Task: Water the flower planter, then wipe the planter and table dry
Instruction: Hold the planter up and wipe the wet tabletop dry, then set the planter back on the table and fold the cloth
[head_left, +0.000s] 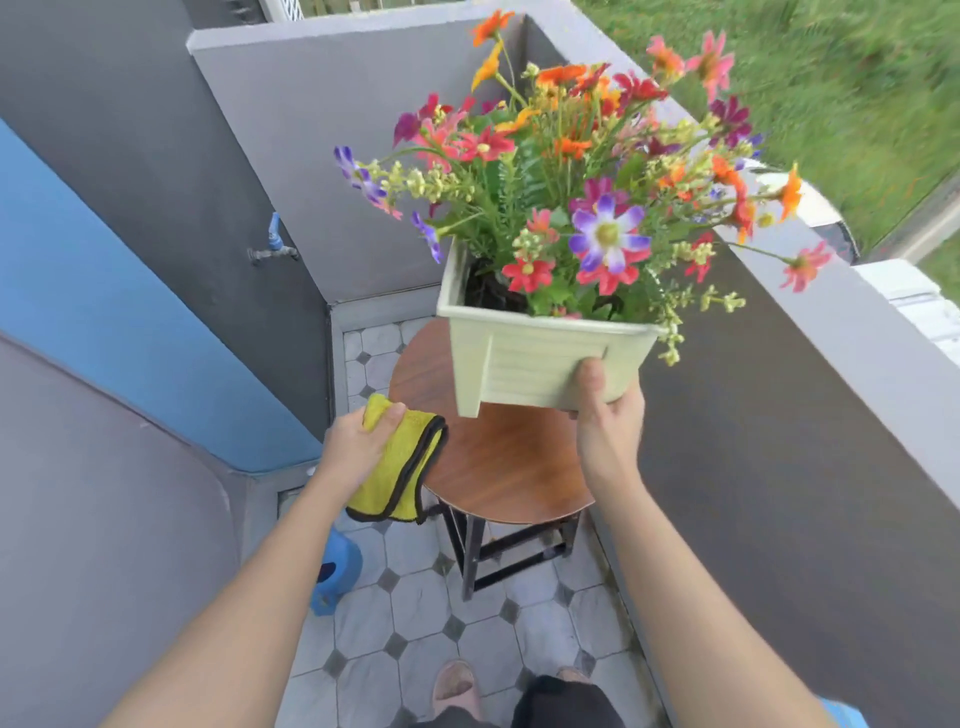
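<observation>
A pale green planter (530, 358) full of red, orange and purple flowers (582, 171) is lifted off the round wooden table (504, 462) and tilted toward me. My right hand (605, 415) grips its lower right corner from below, thumb on the front wall. My left hand (358, 447) holds a folded yellow cloth with black edging (400, 467) at the table's left rim. The tabletop under the planter is bare.
A tap (272, 244) sticks out of the grey wall on the left. A blue watering can (335, 571) stands on the tiled floor left of the table legs. A low grey wall (779, 332) runs along the right, close to the table. My feet are at the bottom.
</observation>
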